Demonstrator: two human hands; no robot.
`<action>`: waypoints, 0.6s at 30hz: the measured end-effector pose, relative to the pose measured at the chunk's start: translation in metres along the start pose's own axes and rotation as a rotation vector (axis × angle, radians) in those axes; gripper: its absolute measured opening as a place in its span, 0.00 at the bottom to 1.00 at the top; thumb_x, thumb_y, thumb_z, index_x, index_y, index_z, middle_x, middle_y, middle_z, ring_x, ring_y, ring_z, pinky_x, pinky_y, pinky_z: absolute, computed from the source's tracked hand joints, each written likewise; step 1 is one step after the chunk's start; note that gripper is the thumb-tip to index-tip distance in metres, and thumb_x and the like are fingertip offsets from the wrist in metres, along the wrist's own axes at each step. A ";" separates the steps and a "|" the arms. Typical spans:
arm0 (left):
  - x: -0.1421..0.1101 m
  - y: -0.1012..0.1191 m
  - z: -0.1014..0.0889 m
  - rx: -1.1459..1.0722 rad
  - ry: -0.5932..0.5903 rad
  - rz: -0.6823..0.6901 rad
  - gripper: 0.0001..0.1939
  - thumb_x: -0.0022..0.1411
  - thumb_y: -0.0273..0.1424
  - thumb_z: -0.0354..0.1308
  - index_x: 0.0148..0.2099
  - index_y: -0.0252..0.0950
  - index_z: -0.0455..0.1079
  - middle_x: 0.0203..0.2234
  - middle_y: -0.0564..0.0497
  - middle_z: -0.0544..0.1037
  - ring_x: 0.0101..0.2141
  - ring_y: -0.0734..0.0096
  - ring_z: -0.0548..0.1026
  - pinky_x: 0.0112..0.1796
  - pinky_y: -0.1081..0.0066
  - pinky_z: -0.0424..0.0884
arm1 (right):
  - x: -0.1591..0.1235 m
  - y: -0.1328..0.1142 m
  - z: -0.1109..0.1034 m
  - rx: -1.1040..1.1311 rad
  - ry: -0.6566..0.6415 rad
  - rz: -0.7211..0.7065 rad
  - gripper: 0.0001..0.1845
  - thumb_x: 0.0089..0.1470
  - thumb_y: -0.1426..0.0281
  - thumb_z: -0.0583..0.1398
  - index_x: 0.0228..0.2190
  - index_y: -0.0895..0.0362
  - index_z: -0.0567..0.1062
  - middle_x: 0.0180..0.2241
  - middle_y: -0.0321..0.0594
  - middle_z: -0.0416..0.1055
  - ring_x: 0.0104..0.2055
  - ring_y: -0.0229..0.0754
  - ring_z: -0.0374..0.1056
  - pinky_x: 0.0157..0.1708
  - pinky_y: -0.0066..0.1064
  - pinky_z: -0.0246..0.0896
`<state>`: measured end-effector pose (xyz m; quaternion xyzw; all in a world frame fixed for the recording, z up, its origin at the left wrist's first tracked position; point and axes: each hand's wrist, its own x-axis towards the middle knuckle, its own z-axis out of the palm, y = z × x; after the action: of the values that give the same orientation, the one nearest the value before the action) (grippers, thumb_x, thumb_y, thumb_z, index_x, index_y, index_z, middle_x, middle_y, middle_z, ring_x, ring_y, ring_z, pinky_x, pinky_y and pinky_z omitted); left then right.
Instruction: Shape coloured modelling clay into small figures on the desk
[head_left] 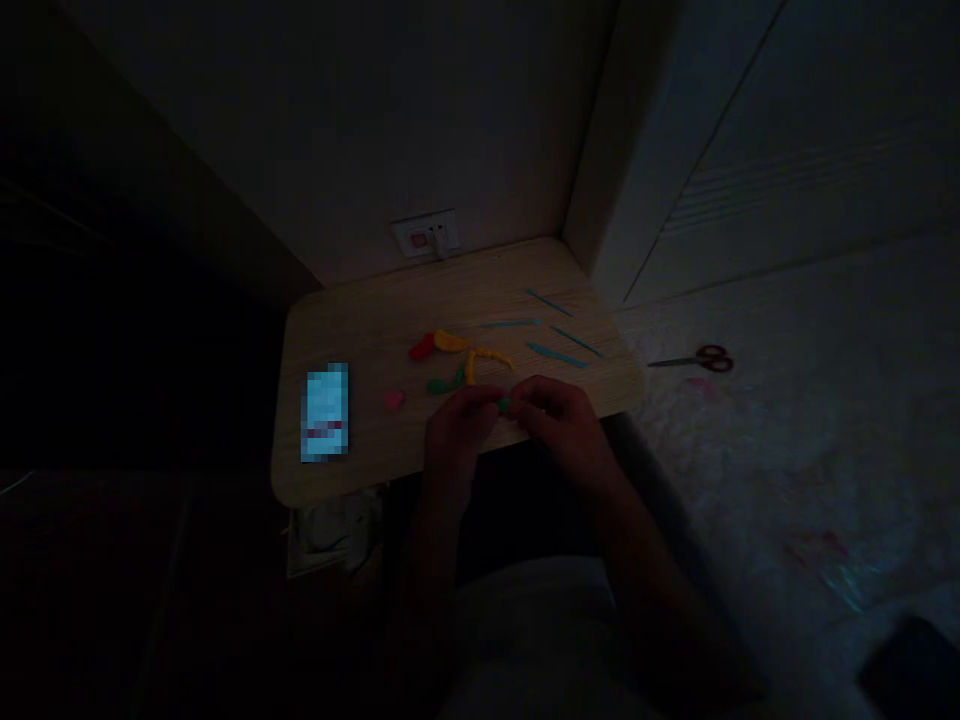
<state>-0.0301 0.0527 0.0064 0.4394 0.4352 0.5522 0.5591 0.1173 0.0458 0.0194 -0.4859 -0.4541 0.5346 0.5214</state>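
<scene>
Close together over the table's front edge, my left hand [465, 420] and my right hand [559, 415] pinch a small green lump of modelling clay [505, 405] between their fingertips. Just beyond my left hand lie a green clay piece [444, 384] and a thin yellow clay strip [487, 354]. A red clay lump [422, 347] touches an orange-yellow clay piece [451, 342] farther back. To the left sits a pink clay lump [394, 400]. Several blue modelling tools [556, 355] lie beyond my right hand. The scene is very dim.
The small wooden table [352, 330] stands against a wall with a socket [426, 235]. A lit, pixelated phone-like rectangle [325, 412] lies at its left. Scissors [712, 360] rest on a pale surface to the right, near some crumpled clear plastic wrapping [840, 575].
</scene>
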 end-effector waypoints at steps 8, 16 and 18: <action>0.006 0.006 -0.012 0.160 -0.058 0.096 0.04 0.55 0.32 0.71 0.35 0.39 0.83 0.33 0.49 0.83 0.38 0.65 0.80 0.42 0.68 0.75 | 0.001 0.003 0.000 -0.031 -0.021 0.012 0.10 0.50 0.62 0.69 0.27 0.56 0.78 0.26 0.35 0.73 0.29 0.38 0.67 0.29 0.29 0.60; 0.005 -0.003 -0.011 0.152 0.081 0.147 0.06 0.53 0.33 0.72 0.31 0.37 0.80 0.29 0.51 0.80 0.34 0.69 0.78 0.40 0.70 0.74 | 0.002 0.007 0.002 -0.084 -0.019 -0.038 0.10 0.50 0.62 0.70 0.28 0.56 0.81 0.27 0.37 0.78 0.30 0.39 0.71 0.29 0.29 0.63; 0.004 -0.006 -0.006 0.061 0.148 0.104 0.07 0.52 0.33 0.73 0.31 0.37 0.80 0.29 0.52 0.81 0.33 0.70 0.78 0.39 0.71 0.74 | 0.002 0.007 0.004 -0.068 -0.013 -0.055 0.09 0.51 0.63 0.70 0.29 0.55 0.81 0.28 0.37 0.78 0.30 0.39 0.72 0.29 0.29 0.64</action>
<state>-0.0348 0.0565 -0.0009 0.4361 0.4684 0.5980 0.4825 0.1126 0.0474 0.0123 -0.4871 -0.4885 0.5074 0.5163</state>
